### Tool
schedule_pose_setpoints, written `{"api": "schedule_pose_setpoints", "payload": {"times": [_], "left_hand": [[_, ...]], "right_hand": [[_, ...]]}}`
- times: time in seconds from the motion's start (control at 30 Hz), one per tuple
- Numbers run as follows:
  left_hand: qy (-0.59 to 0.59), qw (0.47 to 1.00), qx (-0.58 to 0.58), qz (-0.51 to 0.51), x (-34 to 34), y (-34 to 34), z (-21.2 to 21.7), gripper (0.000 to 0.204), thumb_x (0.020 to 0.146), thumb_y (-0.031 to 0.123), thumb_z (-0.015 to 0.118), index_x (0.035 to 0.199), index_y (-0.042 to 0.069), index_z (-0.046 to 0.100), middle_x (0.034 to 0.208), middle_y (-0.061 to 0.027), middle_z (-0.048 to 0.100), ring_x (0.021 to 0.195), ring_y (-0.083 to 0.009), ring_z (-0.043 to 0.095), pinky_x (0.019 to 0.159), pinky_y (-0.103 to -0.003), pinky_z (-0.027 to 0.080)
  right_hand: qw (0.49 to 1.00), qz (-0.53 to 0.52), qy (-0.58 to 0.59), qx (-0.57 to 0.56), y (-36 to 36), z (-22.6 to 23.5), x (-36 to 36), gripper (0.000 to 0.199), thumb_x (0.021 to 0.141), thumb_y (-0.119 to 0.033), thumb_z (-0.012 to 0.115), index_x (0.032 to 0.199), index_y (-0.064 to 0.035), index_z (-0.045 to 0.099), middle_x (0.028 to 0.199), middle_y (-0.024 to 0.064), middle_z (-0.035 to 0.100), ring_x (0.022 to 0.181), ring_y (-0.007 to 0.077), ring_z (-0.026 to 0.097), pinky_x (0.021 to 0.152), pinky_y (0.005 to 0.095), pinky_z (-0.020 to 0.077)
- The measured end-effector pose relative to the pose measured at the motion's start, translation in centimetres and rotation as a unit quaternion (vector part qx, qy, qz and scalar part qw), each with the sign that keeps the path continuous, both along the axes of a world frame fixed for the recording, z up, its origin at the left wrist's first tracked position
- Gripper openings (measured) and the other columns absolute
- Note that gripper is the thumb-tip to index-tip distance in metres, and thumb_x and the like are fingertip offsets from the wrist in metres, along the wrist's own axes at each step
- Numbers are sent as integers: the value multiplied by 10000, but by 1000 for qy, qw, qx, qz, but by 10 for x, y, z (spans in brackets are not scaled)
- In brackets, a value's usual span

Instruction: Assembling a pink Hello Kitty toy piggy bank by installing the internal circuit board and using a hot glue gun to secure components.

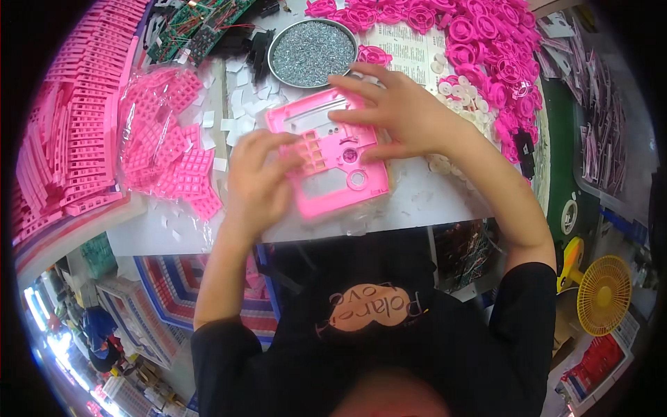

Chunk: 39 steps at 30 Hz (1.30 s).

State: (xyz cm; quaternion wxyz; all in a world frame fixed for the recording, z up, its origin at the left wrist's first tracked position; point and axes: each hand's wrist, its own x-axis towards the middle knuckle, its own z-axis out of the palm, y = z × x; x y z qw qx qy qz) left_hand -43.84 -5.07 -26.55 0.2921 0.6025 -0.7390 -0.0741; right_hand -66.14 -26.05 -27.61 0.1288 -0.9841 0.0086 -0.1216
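Observation:
A pink plastic housing (332,192) lies tilted on the white tabletop in front of me, its inner side up, with a long slot, round fittings and a grid of small cells. My left hand (258,182) is at its left side, fingers bent and closed around the edge of the pink key grid (313,151). The fingertips are slightly blurred. From the right, my right hand (406,115) reaches over the housing with fingers spread, fingertips and thumb touching its upper right part. A round metal dish (313,54) full of small silvery screws stands just beyond the housing.
Bagged pink keypads (156,139) lie at left, beside stacked pink parts (76,118). Green circuit boards (198,31) with wires sit at back left. Pink round parts (490,42) and white discs (465,97) are heaped at right. A yellow fan (603,295) stands at lower right.

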Motion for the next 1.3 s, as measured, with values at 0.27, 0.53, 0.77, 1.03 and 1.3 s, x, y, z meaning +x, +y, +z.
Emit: {"api": "schedule_pose_setpoints", "payload": {"times": [0.27, 0.53, 0.77, 1.03, 1.3], "left_hand": [[-6, 996, 59, -69, -46, -3, -12, 438, 745, 140, 754, 1162, 41, 667, 1271, -136, 632, 1157, -361, 578, 995, -481, 468], [8, 994, 70, -79, -39, -2, -18, 436, 765, 127, 736, 1190, 60, 664, 1309, -130, 616, 1176, -366, 558, 1011, -482, 442], [21, 995, 48, -81, -42, -3, -14, 404, 764, 93, 725, 1163, 64, 666, 1297, -149, 609, 1146, -384, 559, 988, -480, 447], [478, 770, 422, -8, -74, 4, 19, 124, 988, 154, 619, 964, 38, 657, 750, -30, 632, 673, -99, 584, 624, -261, 460], [551, 769, 318, 65, -79, 16, 17, 169, 1011, 137, 599, 900, 17, 642, 708, -5, 633, 649, -59, 573, 582, -256, 456]], "right_hand": [[992, 3, -37, 118, -15, -3, -7, 572, 779, -294, 806, 1298, -109, 652, 1466, 138, 518, 1294, 361, 520, 1052, 454, 459], [960, -221, 165, 55, 33, 21, -108, 216, 765, -175, 791, 892, -98, 634, 878, 25, 633, 821, 252, 637, 654, 375, 517], [967, -248, 51, 11, 59, -4, -113, 188, 730, -99, 786, 833, -102, 629, 866, 21, 626, 772, 218, 624, 625, 351, 522], [988, -2, -66, 141, 67, 48, -70, 208, 717, -74, 751, 909, -86, 669, 891, 17, 641, 741, 219, 602, 577, 313, 477], [912, -122, -132, 369, 106, 35, -35, 193, 807, -29, 776, 984, -42, 701, 834, 53, 690, 709, 203, 686, 611, 295, 533]]}}
